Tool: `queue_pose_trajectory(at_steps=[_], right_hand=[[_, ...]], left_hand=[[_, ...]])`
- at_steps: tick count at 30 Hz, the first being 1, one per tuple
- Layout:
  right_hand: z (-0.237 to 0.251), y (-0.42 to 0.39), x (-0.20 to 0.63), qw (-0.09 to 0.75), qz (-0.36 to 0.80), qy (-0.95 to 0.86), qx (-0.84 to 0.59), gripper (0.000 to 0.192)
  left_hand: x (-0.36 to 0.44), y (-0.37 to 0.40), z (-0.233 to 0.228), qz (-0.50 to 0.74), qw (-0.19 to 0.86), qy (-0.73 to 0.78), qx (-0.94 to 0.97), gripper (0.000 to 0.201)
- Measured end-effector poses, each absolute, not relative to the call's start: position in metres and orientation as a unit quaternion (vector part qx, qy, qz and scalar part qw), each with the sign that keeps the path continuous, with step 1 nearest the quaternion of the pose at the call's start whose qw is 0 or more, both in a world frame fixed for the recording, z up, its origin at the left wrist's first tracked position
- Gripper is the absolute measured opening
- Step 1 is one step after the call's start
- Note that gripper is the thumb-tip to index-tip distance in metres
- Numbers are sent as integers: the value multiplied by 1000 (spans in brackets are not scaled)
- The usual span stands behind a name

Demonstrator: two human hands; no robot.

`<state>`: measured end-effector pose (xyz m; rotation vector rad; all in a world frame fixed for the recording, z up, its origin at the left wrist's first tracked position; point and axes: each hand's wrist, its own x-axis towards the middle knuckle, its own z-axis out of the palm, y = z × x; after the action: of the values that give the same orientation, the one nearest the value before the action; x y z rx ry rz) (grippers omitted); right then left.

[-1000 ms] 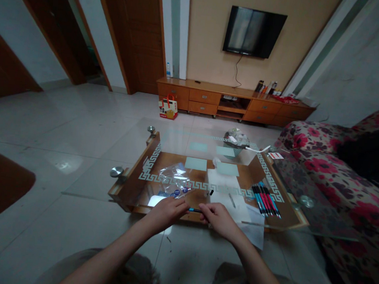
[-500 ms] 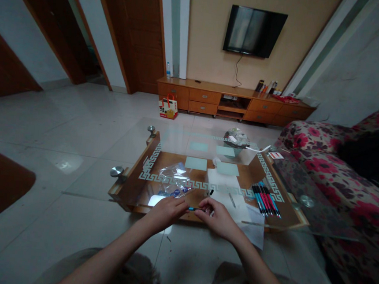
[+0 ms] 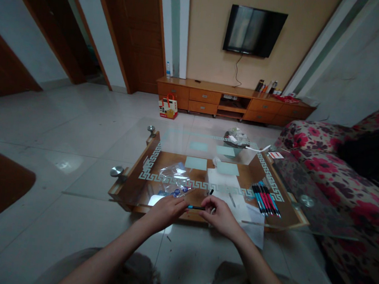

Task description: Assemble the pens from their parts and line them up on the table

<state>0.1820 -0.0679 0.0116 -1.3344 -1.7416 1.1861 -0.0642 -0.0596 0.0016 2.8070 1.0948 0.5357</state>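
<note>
Above the near edge of the glass table (image 3: 99, 187), a blue and black pen (image 3: 196, 207) stretches sideways between my hands. My left hand (image 3: 172, 209) is closed on its blue end. My right hand (image 3: 218, 215) pinches around the black end, its fingertips curled in a ring. Just beyond my right fingers lies a small black piece (image 3: 211, 192), perhaps a cap. Right of that hand, a slim grey pen-like stick (image 3: 232, 200) rests over white paper (image 3: 253, 227). Farther right, several blue and pink pens (image 3: 266, 199) lie side by side in a row.
A clear plastic bag (image 3: 175, 178) lies beyond my left hand. At the table's far side stands a bowl with plastic in it (image 3: 236, 138), near a red and white card (image 3: 276, 155). A flowered sofa (image 3: 333, 172) borders the right; a TV cabinet (image 3: 203, 97) stands behind.
My right hand has shifted slightly right along the pen, so more of its black part shows between my hands. My left hand stays nearly still.
</note>
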Motion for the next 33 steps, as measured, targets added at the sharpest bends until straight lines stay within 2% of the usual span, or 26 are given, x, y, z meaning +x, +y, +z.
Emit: queue_pose_trajectory(at_steps=[4,7,11,23,27,33], right_hand=[[10,-67,182,324,444,-656,-517,37],[11,-66,185,298,428,-668,-531,31],[11,-64,188,260,439,-681,-525,50],[19,-64,185,317,419,-657,-540,28],[17,-63,184,337,433,-643,-534,24],[13,-61,183,386,460,-611,-515,23]], left_hand=[[-64,-59,-1,178,43,357,916,21],[-64,-58,-3,178,37,357,916,21],[-64,-58,-3,180,28,352,918,21],[-64,-58,-2,196,27,350,915,27],[-64,-59,-1,211,18,343,915,37],[-64,-60,2,203,29,345,916,33]])
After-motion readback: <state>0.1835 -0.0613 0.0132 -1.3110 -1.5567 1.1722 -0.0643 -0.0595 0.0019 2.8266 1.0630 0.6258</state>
